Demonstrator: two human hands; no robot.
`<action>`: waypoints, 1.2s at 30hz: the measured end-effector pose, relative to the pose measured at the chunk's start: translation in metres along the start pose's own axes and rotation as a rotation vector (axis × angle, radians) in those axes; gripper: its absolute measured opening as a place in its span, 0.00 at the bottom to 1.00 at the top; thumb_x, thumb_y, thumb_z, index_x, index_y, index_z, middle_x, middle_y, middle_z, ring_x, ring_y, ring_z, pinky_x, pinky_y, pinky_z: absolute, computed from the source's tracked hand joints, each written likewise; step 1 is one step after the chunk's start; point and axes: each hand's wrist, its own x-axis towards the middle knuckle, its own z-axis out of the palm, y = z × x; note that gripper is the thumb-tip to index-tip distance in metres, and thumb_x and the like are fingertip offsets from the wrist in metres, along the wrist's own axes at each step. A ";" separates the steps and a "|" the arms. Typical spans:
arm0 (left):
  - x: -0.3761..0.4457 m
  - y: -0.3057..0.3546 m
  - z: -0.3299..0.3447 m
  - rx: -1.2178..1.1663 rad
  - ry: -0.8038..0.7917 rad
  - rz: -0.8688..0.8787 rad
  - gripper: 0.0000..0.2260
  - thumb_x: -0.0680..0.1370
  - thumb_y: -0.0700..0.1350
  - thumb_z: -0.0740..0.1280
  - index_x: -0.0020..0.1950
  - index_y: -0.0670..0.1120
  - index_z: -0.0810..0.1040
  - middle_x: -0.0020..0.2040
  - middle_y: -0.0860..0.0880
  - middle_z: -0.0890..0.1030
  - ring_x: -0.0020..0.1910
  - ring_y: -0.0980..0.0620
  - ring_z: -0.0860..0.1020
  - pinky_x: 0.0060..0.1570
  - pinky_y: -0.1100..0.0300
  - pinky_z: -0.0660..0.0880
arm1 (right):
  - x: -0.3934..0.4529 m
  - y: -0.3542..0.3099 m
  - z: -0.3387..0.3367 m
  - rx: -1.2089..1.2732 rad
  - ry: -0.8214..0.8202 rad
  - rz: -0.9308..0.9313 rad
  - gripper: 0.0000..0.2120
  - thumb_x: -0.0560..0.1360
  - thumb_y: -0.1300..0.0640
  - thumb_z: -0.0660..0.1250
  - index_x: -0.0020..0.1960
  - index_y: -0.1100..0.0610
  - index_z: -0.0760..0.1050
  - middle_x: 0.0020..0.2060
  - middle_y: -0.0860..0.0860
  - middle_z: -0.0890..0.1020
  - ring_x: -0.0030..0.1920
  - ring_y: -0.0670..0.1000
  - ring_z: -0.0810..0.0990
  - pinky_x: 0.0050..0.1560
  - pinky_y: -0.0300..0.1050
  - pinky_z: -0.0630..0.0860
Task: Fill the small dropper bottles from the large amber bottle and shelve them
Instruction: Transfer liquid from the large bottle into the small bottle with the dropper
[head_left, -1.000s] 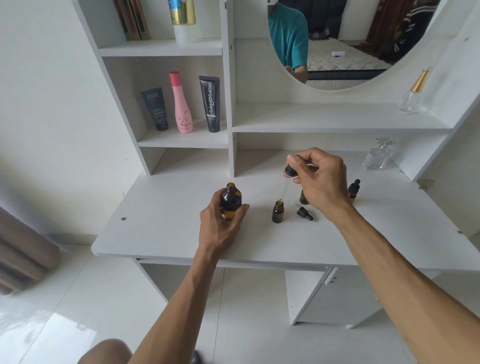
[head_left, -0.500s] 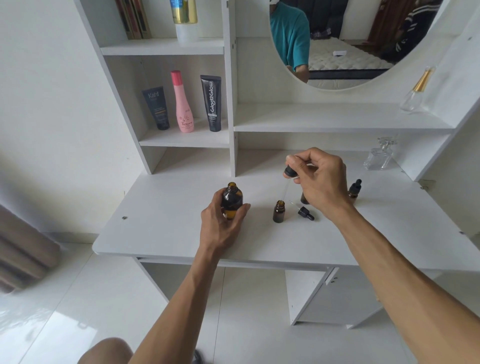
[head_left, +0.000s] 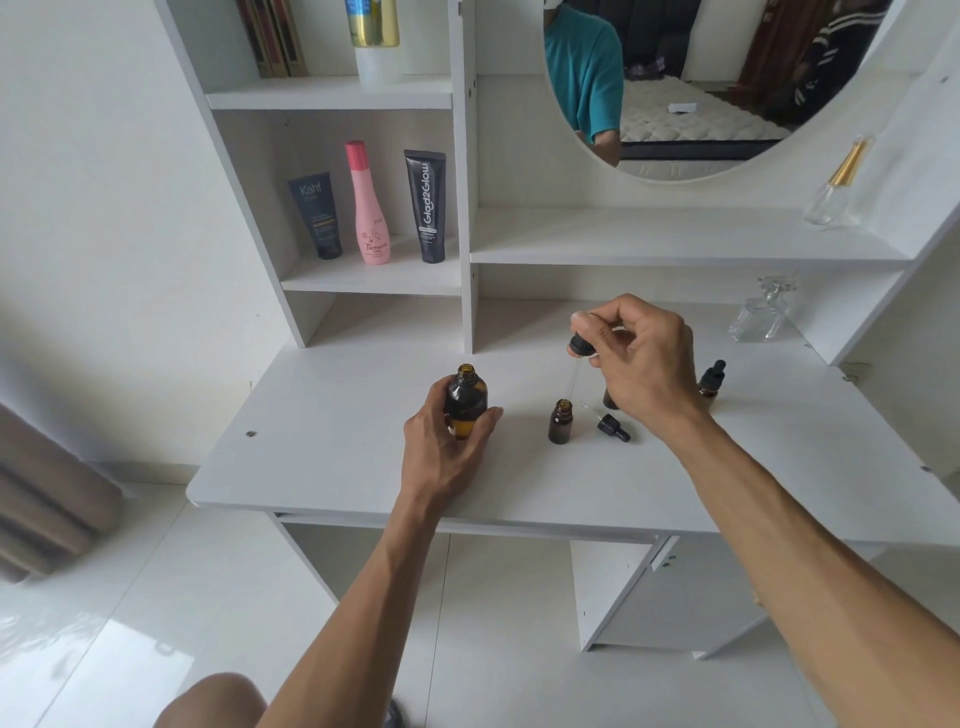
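One large amber bottle (head_left: 466, 402) stands uncapped left of centre. Three small dropper bottles: one open (head_left: 560, 422), one capped (head_left: 710, 380), one mostly hidden (head_left: 609, 399). Two droppers: one lifted (head_left: 578, 349), one lying (head_left: 612, 427). Three tubes and bottles upper left (head_left: 374, 203). Two clear glass bottles at right (head_left: 759, 318).

both forearms reach fwd over the worktop edge. left hand (head_left: 441, 447) is low, fingers and thumb curled in a grip. right hand (head_left: 641, 358) is raised higher, knuckles up, thumb and forefinger pinched together.
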 end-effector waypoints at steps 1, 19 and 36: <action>0.000 0.000 0.000 0.001 -0.001 0.000 0.19 0.73 0.52 0.75 0.61 0.51 0.75 0.47 0.55 0.83 0.45 0.59 0.81 0.45 0.72 0.74 | 0.000 0.000 0.000 0.005 -0.002 0.000 0.10 0.78 0.52 0.70 0.42 0.58 0.80 0.35 0.47 0.85 0.38 0.47 0.85 0.45 0.58 0.82; 0.001 -0.002 0.000 -0.007 0.002 0.003 0.19 0.73 0.52 0.74 0.60 0.51 0.75 0.47 0.55 0.83 0.44 0.57 0.82 0.44 0.72 0.73 | 0.001 -0.006 -0.002 0.032 0.019 -0.039 0.11 0.78 0.51 0.70 0.42 0.57 0.80 0.35 0.47 0.85 0.38 0.48 0.86 0.44 0.58 0.82; 0.001 -0.004 0.001 -0.040 -0.011 0.006 0.20 0.73 0.54 0.74 0.62 0.52 0.74 0.48 0.55 0.83 0.42 0.55 0.83 0.48 0.58 0.78 | 0.020 -0.071 0.050 0.295 -0.043 -0.089 0.08 0.78 0.54 0.71 0.47 0.59 0.81 0.38 0.54 0.85 0.41 0.53 0.87 0.41 0.53 0.85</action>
